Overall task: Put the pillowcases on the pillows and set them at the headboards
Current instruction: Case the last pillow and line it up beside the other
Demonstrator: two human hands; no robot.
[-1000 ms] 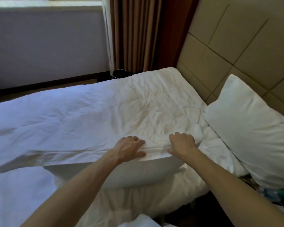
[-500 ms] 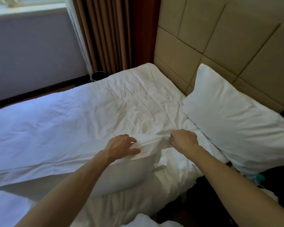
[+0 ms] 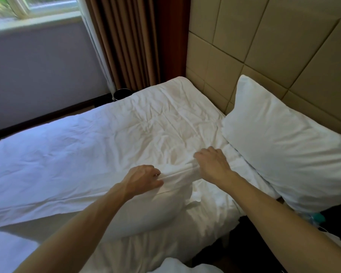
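A white pillow in its pillowcase [image 3: 142,215] lies along the near edge of the bed [image 3: 87,146]. My left hand [image 3: 144,179] pinches the bunched end of the pillowcase. My right hand [image 3: 212,163] grips the same bunched cloth a little farther right, and the fabric is stretched taut between both hands. A second white cased pillow [image 3: 283,142] leans against the beige padded headboard [image 3: 264,56] at the right.
The bed carries a crumpled white duvet. Brown curtains [image 3: 130,42] hang in the corner beside a window [image 3: 34,10]. A small dark bin [image 3: 122,93] stands on the floor behind the bed. Dark clutter fills the gap at the lower right, and white cloth [image 3: 185,266] shows at the bottom edge.
Both hands went from lying on the pillowcase end to pinching it and lifting it into a taut ridge. The view has swung left and up, showing the window.
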